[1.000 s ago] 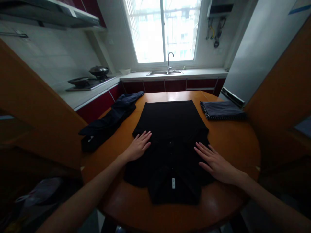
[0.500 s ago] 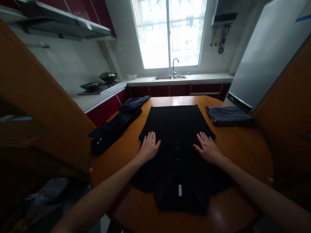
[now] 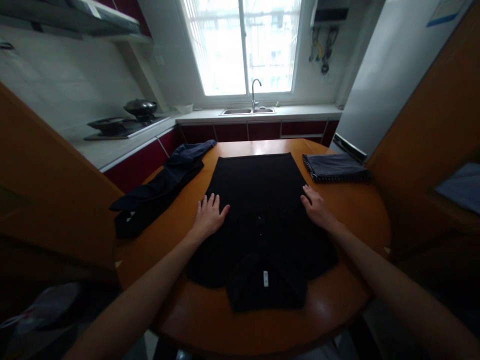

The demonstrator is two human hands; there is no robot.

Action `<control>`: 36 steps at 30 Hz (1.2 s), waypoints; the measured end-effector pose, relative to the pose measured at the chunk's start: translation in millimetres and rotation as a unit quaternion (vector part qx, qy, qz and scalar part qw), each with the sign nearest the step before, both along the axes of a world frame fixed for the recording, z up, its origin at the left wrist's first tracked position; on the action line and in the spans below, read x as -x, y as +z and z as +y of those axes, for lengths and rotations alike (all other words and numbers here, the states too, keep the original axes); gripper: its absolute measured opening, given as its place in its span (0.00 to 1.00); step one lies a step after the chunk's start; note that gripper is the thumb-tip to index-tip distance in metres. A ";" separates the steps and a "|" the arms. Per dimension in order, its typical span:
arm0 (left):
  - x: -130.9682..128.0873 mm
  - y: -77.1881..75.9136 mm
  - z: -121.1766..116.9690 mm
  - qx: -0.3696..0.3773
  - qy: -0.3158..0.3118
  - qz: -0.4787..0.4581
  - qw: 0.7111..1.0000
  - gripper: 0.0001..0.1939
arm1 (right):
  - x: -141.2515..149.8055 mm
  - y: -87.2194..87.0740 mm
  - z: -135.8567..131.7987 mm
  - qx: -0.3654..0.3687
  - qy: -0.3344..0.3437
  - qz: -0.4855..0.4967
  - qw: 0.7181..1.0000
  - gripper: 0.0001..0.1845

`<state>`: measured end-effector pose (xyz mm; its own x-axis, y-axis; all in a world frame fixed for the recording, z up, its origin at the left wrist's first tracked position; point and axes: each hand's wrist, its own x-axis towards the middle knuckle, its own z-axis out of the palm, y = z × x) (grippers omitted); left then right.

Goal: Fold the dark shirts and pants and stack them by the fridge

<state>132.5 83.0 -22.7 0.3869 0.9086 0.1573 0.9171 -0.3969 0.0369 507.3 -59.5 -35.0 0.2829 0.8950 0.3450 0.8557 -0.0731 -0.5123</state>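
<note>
A black collared shirt [image 3: 255,180] lies spread on the round wooden table [image 3: 240,330], its hem toward the window and its collar toward me. Small buttons show down its middle, and a white label sits inside the collar. My left hand [image 3: 209,216] rests palm down on the shirt's left side, fingers spread and thumb out. At the right edge of the shirt is my right hand [image 3: 318,209], its fingers stretched forward and the thumb apart from them. That hand covers part of the shirt's side.
Dark blue clothing [image 3: 165,185] lies loosely along the table's left edge. A folded grey cloth with a trimmed edge [image 3: 335,167] is at the far right. Beyond stand a stove with pans [image 3: 140,107], a sink [image 3: 247,111] and a fridge [image 3: 360,75].
My right hand has slid outward from the shirt's surface to its right edge. My left hand stays on the left side. The view has shifted, moving the whole scene left and slightly up.
</note>
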 end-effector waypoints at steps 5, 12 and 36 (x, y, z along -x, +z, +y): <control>-4.0 4.8 -7.5 -0.007 -0.044 0.004 0.999 0.39 | -14.7 4.6 4.4 -0.050 -0.011 0.002 0.999 0.34; -7.8 2.6 -9.5 0.047 -0.041 -0.007 0.998 0.38 | 13.5 -9.4 -6.7 0.129 0.051 -0.133 0.981 0.42; -13.3 4.0 -23.8 0.082 -0.204 -0.025 0.975 0.31 | 6.1 18.5 -9.6 -0.070 0.010 0.021 0.997 0.30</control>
